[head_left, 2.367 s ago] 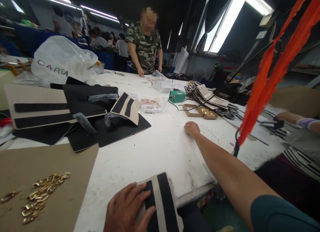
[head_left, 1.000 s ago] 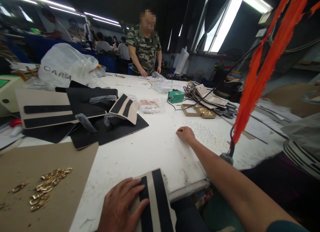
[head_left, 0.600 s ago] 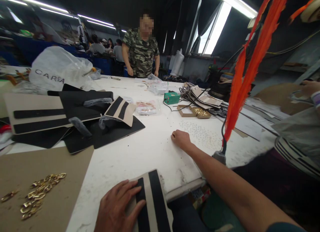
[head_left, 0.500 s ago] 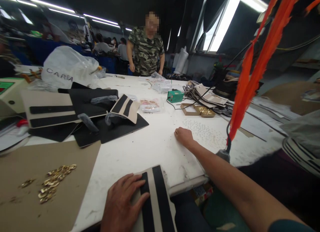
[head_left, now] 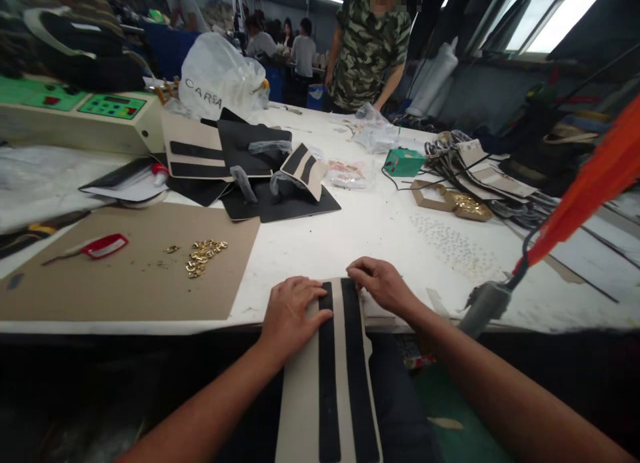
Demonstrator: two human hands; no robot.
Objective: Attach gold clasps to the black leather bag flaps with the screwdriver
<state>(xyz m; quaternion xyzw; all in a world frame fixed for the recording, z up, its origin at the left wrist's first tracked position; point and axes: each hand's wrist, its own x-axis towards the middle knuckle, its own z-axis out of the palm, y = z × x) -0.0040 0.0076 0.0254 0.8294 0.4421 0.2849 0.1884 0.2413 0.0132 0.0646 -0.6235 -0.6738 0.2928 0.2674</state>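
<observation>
A beige panel with two black stripes (head_left: 337, 363) lies lengthwise in front of me, its far end on the edge of the white table. My left hand (head_left: 296, 310) rests flat on the panel's upper left part, fingers stretched and thumb apart on the left black stripe. My right hand (head_left: 376, 280) is at the panel's far right corner, thumb and fingertips pinched together at the end of the right stripe. Whatever sits between those fingertips is too small to make out. Many tiny pale pieces (head_left: 450, 243) are scattered on the table beyond my right hand.
Gold metal fittings (head_left: 204, 255) and a red-handled tool (head_left: 106, 246) lie on a brown board (head_left: 150, 296). Striped panels (head_left: 197, 143) are stacked behind. A green box (head_left: 404, 162) and a carton of gold pieces (head_left: 470, 206) stand right. A co-worker (head_left: 370, 50) stands across the table (head_left: 300, 250).
My right hand has come back from beside the tiny pieces to the panel's far corner. My left hand stays on the panel. The view has swung left and down.
</observation>
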